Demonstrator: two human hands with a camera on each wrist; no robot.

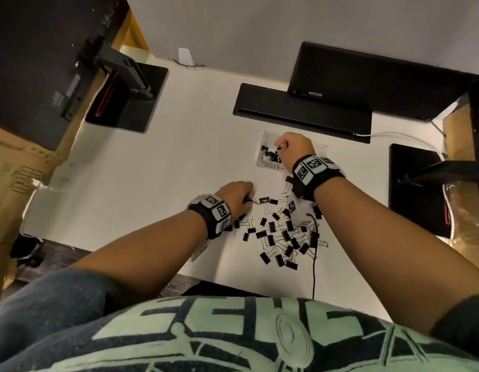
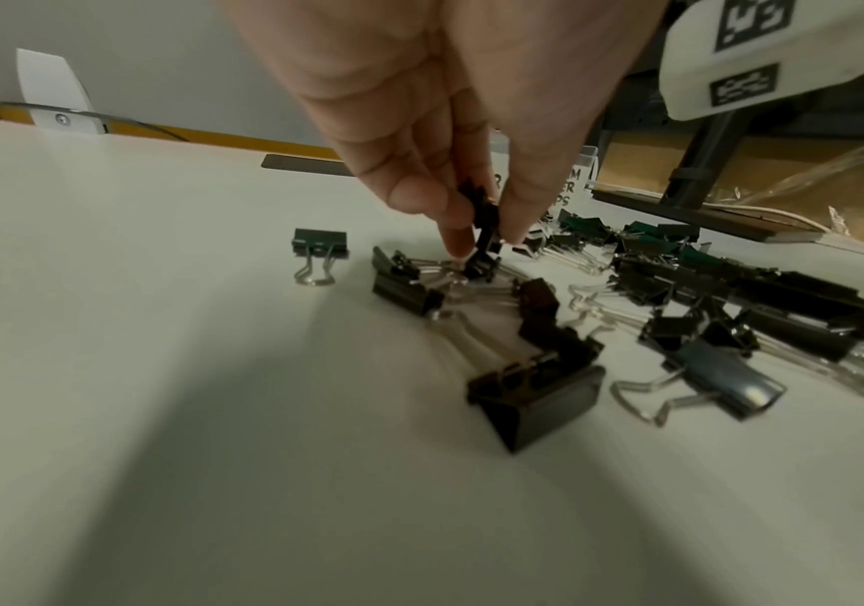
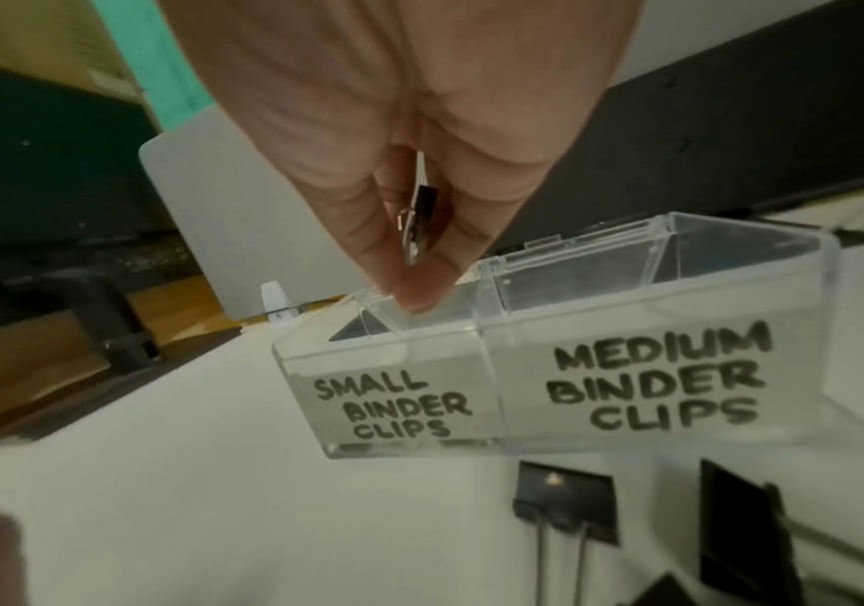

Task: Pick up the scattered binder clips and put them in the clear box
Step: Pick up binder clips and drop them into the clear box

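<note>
Several black binder clips point(image 1: 282, 233) lie scattered on the white desk point(image 1: 152, 162) in front of me. My left hand point(image 1: 239, 193) pinches a small black clip point(image 2: 484, 229) between thumb and fingers at the pile's left edge, just above other clips. My right hand point(image 1: 293, 149) hovers over the clear box point(image 3: 549, 361), which has two compartments labelled SMALL BINDER CLIPS and MEDIUM BINDER CLIPS. It pinches a small clip point(image 3: 419, 221) above the small compartment, where several clips point(image 1: 269, 154) lie inside.
A black keyboard tray point(image 1: 300, 111) and a laptop point(image 1: 367, 76) lie behind the box. Monitor stands sit at the left point(image 1: 131, 98) and right point(image 1: 415, 183). A thin black cable point(image 1: 315, 259) runs over the clips to the desk's front edge.
</note>
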